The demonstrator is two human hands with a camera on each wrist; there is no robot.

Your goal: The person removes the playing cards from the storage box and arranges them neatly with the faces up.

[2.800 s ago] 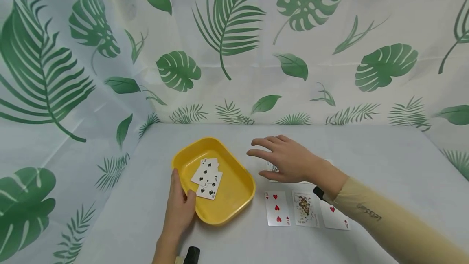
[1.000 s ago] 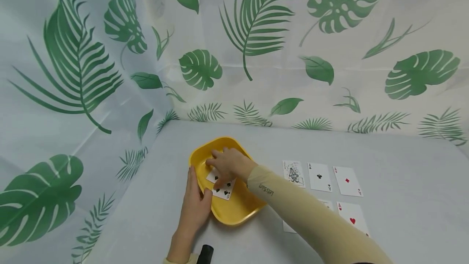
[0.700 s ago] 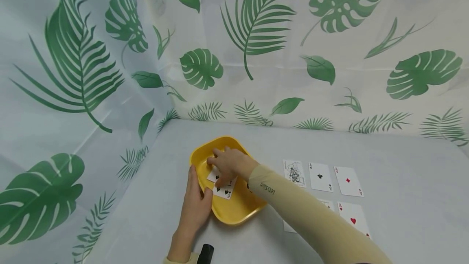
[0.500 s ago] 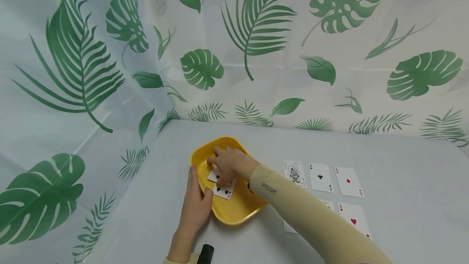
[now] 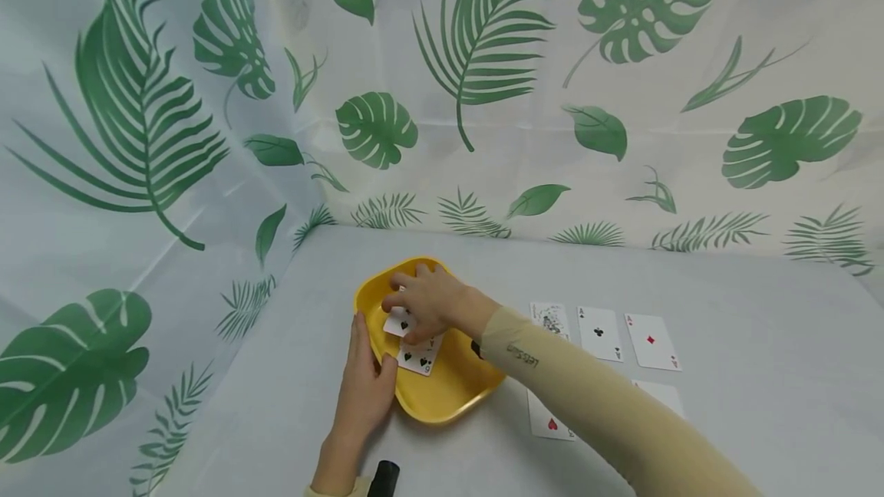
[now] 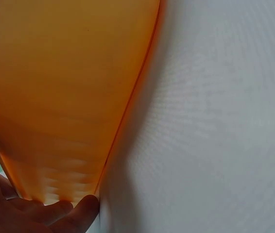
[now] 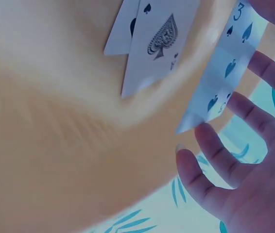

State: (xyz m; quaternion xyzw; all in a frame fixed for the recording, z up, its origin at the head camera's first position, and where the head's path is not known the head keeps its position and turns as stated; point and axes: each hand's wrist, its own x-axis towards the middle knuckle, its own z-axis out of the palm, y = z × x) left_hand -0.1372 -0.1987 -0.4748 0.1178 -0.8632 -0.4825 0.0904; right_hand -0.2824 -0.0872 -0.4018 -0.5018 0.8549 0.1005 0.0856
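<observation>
Three of spades (image 7: 222, 77) was partly hidden by right hand (image 5: 431, 304), ace of spades (image 7: 159, 48) was cropped at right wrist view's top edge

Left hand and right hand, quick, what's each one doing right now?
Left hand: closed, holding the yellow tray at its rim.
Right hand: closed, pinching the three of spades.

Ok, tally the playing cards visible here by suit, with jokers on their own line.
Spades (ace, three, six): 3
Clubs: 1
Diamonds: 1
Hearts: 1
Jokers: 1
Suit unclear, card partly behind the sleeve: 1
Total visible: 8
</observation>
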